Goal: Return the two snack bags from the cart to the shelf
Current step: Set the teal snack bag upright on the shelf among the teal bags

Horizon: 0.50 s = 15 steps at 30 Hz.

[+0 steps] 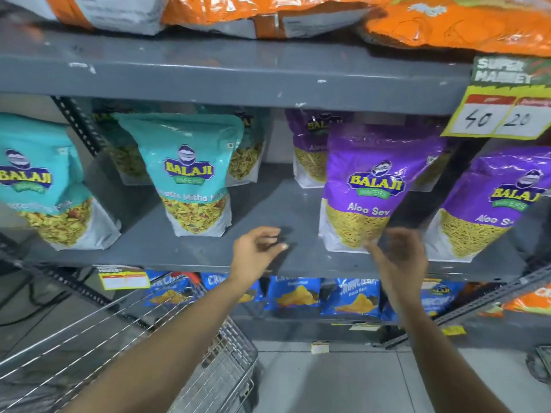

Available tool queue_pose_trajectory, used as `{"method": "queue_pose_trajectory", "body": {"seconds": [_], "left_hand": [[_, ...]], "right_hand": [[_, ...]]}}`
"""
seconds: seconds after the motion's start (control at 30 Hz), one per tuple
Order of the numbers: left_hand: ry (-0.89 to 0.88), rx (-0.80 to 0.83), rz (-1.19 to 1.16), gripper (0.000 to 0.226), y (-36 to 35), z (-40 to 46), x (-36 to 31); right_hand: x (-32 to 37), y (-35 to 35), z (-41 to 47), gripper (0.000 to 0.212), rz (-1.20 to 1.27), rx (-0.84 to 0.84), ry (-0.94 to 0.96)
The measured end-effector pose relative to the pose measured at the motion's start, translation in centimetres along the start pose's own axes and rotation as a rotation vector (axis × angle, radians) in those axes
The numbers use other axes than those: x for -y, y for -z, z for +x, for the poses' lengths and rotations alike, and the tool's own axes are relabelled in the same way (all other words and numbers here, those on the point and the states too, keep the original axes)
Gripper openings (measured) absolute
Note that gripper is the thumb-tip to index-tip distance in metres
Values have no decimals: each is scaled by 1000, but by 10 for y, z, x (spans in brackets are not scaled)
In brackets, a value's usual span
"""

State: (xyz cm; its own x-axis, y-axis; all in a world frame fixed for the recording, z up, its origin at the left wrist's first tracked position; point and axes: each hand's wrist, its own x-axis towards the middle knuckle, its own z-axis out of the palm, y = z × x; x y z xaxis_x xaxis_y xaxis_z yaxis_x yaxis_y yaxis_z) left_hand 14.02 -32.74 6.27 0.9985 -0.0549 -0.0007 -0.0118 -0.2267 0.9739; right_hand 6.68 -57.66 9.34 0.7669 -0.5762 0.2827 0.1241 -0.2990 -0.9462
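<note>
On the grey middle shelf (268,210) stand teal snack bags (190,180) on the left and purple Aloo Sev snack bags (366,186) on the right, all upright. My left hand (256,251) hovers over the bare shelf strip between the two groups, fingers loosely curled, holding nothing. My right hand (399,257) is blurred, fingers spread, just in front of the lower edge of the front purple bag; I cannot tell whether it touches it. The wire cart (208,368) is at the lower left, under my left forearm; no bag shows in the part I see.
Orange bags (447,22) lie on the top shelf. Blue snack packs (351,296) line the shelf below. A yellow price tag (504,114) hangs at the upper right, another (125,280) on the lower shelf edge. Grey floor (343,383) lies beside the cart.
</note>
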Motion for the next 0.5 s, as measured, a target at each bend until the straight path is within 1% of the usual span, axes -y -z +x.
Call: {"method": "queue_pose_trajectory", "body": {"seconds": [0.03, 0.07, 0.13, 0.17, 0.2, 0.23, 0.3, 0.37, 0.4, 0.43, 0.47, 0.5], "left_hand": [[2, -97, -4, 22, 22, -11, 9], [5, -210, -12, 19, 44, -21, 16], [-8, -457, -16, 28, 89, -35, 21], [-17, -545, -7, 35, 110, -37, 22], [-21, -597, 6, 43, 129, -34, 23], [-22, -606, 8, 49, 146, -28, 22], [-12, -517, -1, 60, 171, -5, 22], [26, -343, -2, 78, 186, 21, 18], [54, -239, -25, 81, 189, 30, 15], [63, -137, -38, 80, 190, 38, 12], [59, -77, -34, 74, 190, 42, 11], [55, -68, -25, 66, 189, 43, 13]], "right_hand": [[6, -16, -12, 36, 20, 41, -9], [10, -37, -22, 32, 24, 111, -29], [17, -84, -35, 35, -8, 327, -43], [20, -108, -38, 42, -31, 431, -56], [20, -133, -40, 55, -56, 520, -76], [21, -156, -39, 69, -75, 595, -100], [26, -197, -34, 97, -92, 691, -145], [30, -229, -27, 117, -89, 773, -194], [30, -241, -26, 122, -92, 810, -208], [31, -250, -26, 122, -99, 842, -220], [29, -257, -27, 118, -98, 861, -220], [25, -261, -29, 109, -93, 857, -214]]}}
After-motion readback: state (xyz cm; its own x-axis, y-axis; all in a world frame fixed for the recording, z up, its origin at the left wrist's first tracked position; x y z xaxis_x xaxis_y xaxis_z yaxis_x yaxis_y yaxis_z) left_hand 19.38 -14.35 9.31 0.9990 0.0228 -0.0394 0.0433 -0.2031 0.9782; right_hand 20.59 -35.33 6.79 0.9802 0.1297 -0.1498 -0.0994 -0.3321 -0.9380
